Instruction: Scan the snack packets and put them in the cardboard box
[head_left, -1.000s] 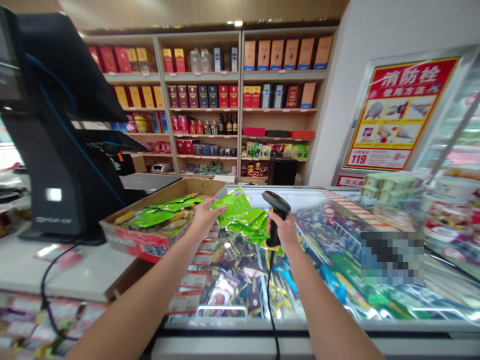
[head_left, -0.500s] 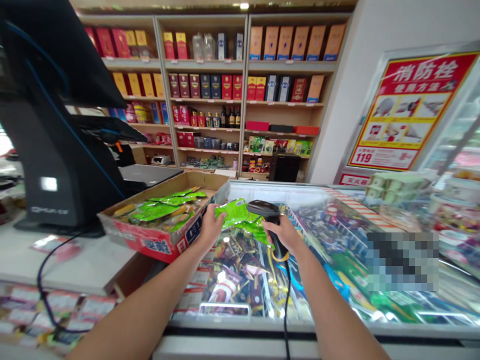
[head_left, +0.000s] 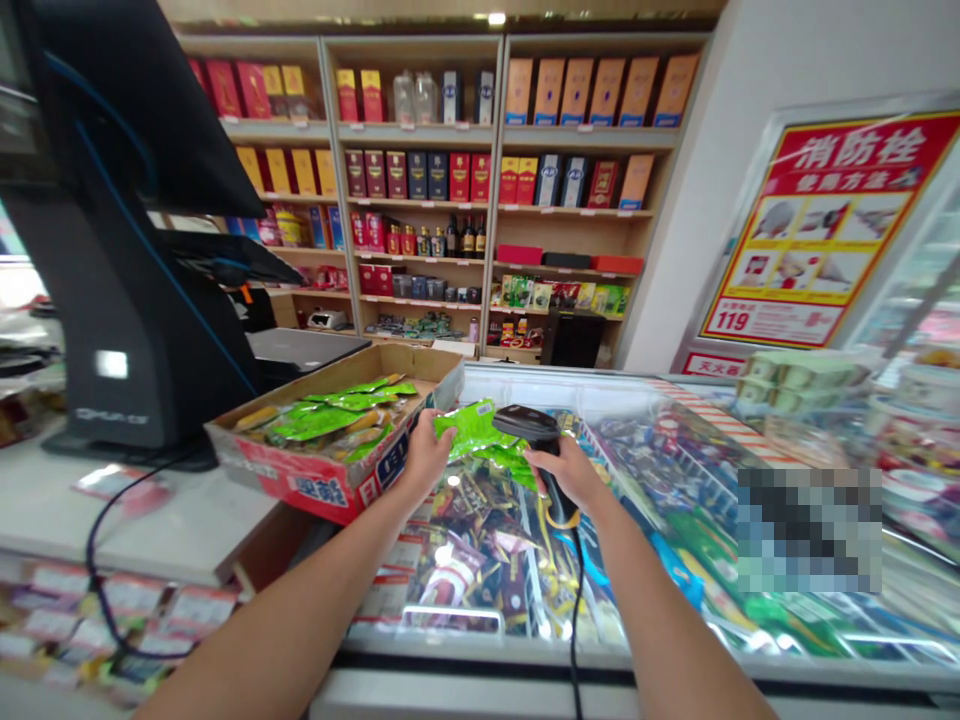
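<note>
Left hand (head_left: 427,457): grip closed, fingers and thumb pinched on the edge of a green snack packet (head_left: 469,427), held up over the freezer glass. Right hand (head_left: 571,476): grip clamped round the handle of a black barcode scanner (head_left: 526,422), head pointing left, right next to the packet. Can't tell if scanner and packet touch. More green foil shows below the scanner head; can't tell if it's the same packet or a second one. Black scanner cable (head_left: 576,610) drops from the handle's base over the front edge of the glass-top freezer (head_left: 480,650), which is packed with colourful snack bags under the glass.

Just left of the left hand, a cardboard box (head_left: 300,478) sits on the worktop (head_left: 172,520) and partly over the freezer's corner, holding more green packets (head_left: 322,420). Black till terminal (head_left: 127,300) stands behind it on the worktop.

Far end: wooden shelves (head_left: 420,130) with boxed liquor and bottles. Right side: red and yellow fire hydrant poster (head_left: 814,225) on a white wall (head_left: 675,200).
</note>
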